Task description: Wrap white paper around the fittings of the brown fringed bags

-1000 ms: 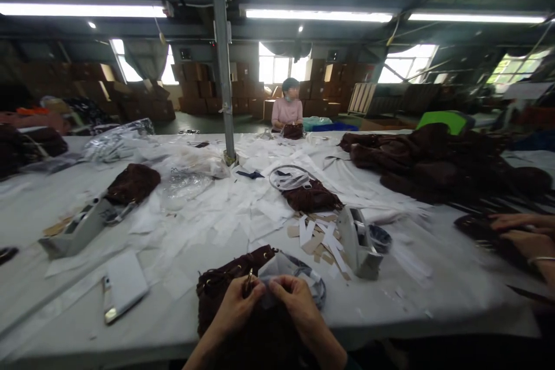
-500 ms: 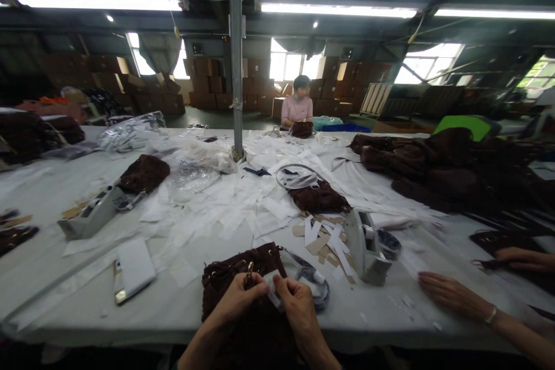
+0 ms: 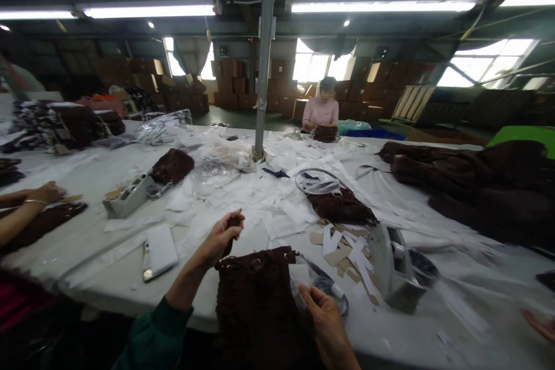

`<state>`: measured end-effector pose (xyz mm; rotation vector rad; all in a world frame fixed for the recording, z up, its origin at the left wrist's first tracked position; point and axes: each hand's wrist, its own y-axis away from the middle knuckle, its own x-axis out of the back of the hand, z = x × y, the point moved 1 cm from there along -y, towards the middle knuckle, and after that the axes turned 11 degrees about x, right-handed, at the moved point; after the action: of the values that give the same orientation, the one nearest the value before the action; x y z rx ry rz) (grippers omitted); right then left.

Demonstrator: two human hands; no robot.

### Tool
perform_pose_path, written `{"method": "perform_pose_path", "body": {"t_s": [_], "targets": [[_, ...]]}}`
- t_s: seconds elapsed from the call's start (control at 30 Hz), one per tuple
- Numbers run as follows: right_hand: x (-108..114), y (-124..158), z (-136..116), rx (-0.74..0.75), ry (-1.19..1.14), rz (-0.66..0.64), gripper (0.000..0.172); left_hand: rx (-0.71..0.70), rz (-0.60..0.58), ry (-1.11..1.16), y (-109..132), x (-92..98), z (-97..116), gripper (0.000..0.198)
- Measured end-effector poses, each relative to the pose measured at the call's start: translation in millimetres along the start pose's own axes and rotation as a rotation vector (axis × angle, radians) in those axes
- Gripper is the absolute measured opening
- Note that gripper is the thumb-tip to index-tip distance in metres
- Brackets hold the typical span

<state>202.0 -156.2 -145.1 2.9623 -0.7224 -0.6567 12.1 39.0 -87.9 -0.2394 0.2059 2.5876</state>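
My left hand (image 3: 228,231) grips a dark-brown strip (image 3: 228,246), likely raised to clear the brown fabric bag (image 3: 260,295); my right hand (image 3: 323,313) pinches translucent white sheeting (image 3: 299,275).

The camera sits on this person's head, above the near edge of the table (image 3: 115,277), facing forward and down. Left hand (image 3: 223,234) and right hand (image 3: 321,307) show close below; the wide view reaches past the far edge to windows (image 3: 312,66), well off.
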Motion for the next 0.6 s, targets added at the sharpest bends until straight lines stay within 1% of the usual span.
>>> {"method": "perform_pose_path", "body": {"t_s": [0.03,0.1,0.13,0.17,0.2,0.23,0.27,0.33,0.4,0.43,0.5,0.6], "targets": [[2.0,0.3,-0.7,-0.007,-0.003,0.024,0.035,-0.018,0.083,0.009,-7.3,19.0,9.8,0.034],[5.2,1.2,-0.9,-0.012,0.011,0.069,0.033,0.022,0.268,0.107,-17.0,55.9,18.8,0.038],[6.4,1.7,-0.6,-0.009,0.023,0.085,0.033,0.071,0.357,0.183,-18.9,71.5,16.7,0.039],[7.3,2.1,0.2,-0.005,0.031,0.094,0.032,0.127,0.425,0.244,-18.9,83.8,10.4,0.038],[8.1,2.6,1.2,-0.004,0.034,0.1,0.031,0.189,0.471,0.292,-17.1,92.1,0.1,0.037],[9.0,2.8,2.6,-0.006,0.033,0.109,0.03,0.253,0.491,0.317,-14.0,96.5,-13.2,0.036],[10.2,2.8,4.3,-0.014,0.034,0.123,0.029,0.321,0.489,0.333,-10.0,97.2,-28.5,0.035],[14.1,1.8,8.3,-0.024,0.052,0.161,0.032,0.427,0.444,0.374,-1.6,90.8,-60.3,0.032],[20.2,-0.8,12.4,-0.026,0.089,0.178,0.038,0.48,0.39,0.421,4.0,81.3,-86.1,0.027],[23.8,-2.6,14.3,-0.031,0.105,0.175,0.041,0.491,0.369,0.445,5.0,77.6,-95.2,0.025],[31.3,-6.4,17.2,-0.051,0.118,0.17,0.046,0.499,0.34,0.491,2.8,74.7,-105.1,0.023],[39.8,-10.5,18.8,-0.089,0.121,0.162,0.047,0.486,0.314,0.549,-8.7,78.2,-104.0,0.025]]}}
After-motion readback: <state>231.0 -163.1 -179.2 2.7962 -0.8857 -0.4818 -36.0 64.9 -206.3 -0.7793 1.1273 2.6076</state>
